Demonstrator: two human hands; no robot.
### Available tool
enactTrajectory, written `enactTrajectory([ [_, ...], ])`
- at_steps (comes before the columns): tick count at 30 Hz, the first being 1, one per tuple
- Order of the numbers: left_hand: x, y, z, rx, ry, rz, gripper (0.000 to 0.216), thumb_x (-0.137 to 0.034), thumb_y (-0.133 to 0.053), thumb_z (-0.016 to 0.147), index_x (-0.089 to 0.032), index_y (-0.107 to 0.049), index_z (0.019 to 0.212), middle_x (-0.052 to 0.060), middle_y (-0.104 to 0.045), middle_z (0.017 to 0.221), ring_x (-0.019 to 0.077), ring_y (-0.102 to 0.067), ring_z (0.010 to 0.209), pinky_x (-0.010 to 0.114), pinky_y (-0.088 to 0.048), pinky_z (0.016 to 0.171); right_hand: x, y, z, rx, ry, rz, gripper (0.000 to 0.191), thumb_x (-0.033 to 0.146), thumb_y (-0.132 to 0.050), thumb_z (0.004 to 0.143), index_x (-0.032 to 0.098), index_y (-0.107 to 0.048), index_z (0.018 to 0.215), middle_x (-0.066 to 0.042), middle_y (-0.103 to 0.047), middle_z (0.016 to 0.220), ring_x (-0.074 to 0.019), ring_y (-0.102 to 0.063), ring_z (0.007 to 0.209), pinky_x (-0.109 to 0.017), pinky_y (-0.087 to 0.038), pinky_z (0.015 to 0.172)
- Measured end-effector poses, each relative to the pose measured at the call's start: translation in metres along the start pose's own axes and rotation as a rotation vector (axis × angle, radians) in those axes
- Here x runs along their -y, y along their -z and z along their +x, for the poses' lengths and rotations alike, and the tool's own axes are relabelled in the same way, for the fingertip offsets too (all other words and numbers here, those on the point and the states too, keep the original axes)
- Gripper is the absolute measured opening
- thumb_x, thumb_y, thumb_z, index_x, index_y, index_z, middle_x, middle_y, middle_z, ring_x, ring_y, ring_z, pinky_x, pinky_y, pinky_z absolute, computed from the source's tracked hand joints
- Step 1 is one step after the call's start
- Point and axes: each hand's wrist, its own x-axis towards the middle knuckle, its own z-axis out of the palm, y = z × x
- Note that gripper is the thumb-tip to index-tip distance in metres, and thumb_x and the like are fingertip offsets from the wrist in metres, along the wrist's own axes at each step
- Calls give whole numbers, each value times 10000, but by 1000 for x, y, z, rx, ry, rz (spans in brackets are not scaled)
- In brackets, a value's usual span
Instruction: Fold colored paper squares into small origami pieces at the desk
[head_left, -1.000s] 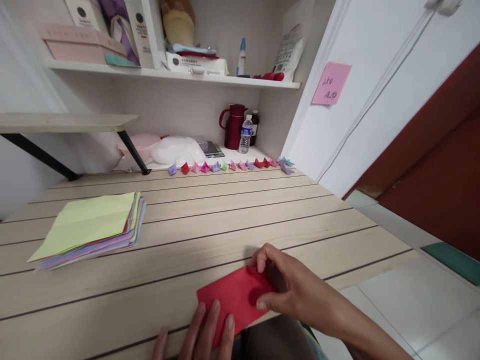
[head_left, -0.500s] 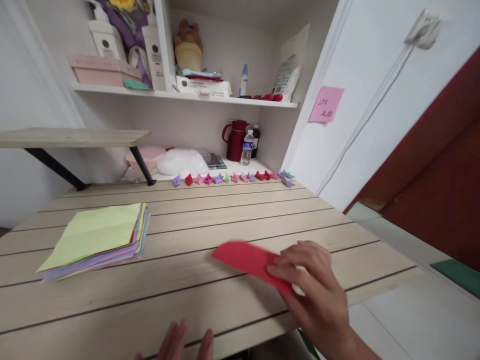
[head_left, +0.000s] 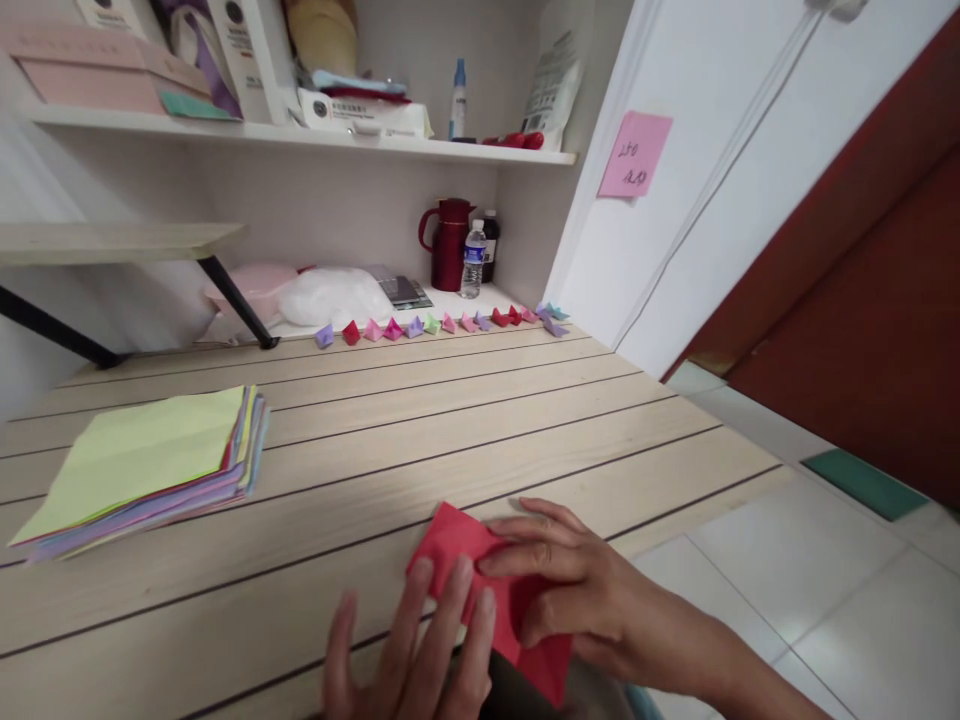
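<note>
A folded red paper lies at the near edge of the wooden table. My right hand rests on it from the right, fingers stretched flat along its top. My left hand comes up from the bottom edge with fingers spread, their tips pressing on the paper's left part. Neither hand grips the paper; both lie flat on it. A stack of coloured paper sheets, pale green on top, sits to the far left.
A row of several small folded paper shapes lines the table's far edge. Behind them stand a dark red jug, a water bottle and a white bag. Shelves hold boxes and bottles. A pink note hangs on the white door.
My right hand brought the red paper back down toward the near edge after lifting it. My left hand moved up onto the paper. The view tilted slightly.
</note>
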Motion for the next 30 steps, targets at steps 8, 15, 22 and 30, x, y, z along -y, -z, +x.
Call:
enactTrajectory([
  [8, -11, -22, -6, 33, 12, -21, 313, -239, -508, 944, -211, -655, 1219, 40, -738, 1188, 202, -597, 1200, 449, -223, 1214, 0, -10, -12, -122, -120, -293, 280, 288, -553, 979, 334, -612, 1249, -18, -579, 1415, -237, -448, 1361, -512, -259, 1174],
  [15, -10, -26, -16, -10, 13, -69, 323, -208, -448, 958, -80, -640, 1184, 141, -747, 1128, 192, -509, 1332, 355, -300, 1180, -6, -1, -3, -160, -171, 30, 225, 388, -507, 1000, 282, -689, 1079, -30, -693, 1188, -215, -554, 1229, -428, -370, 1091],
  [22, -14, -33, -22, -90, -37, 74, 426, -340, -340, 1006, -144, -674, 1184, 177, -730, 1159, 251, -441, 1390, 473, -290, 1180, -9, 5, 14, -208, -354, 150, 212, 394, -557, 979, 235, -687, 922, -57, -678, 1120, -212, -607, 1084, -393, -417, 978],
  [30, -19, -34, -22, -99, 15, 94, 416, -337, -316, 1012, -175, -670, 1159, 147, -732, 1171, 221, -433, 1397, 475, -288, 1182, -16, -7, 28, -284, -468, 16, 183, 294, -697, 868, 203, -586, 754, -58, -646, 1081, -225, -598, 980, -396, -452, 889],
])
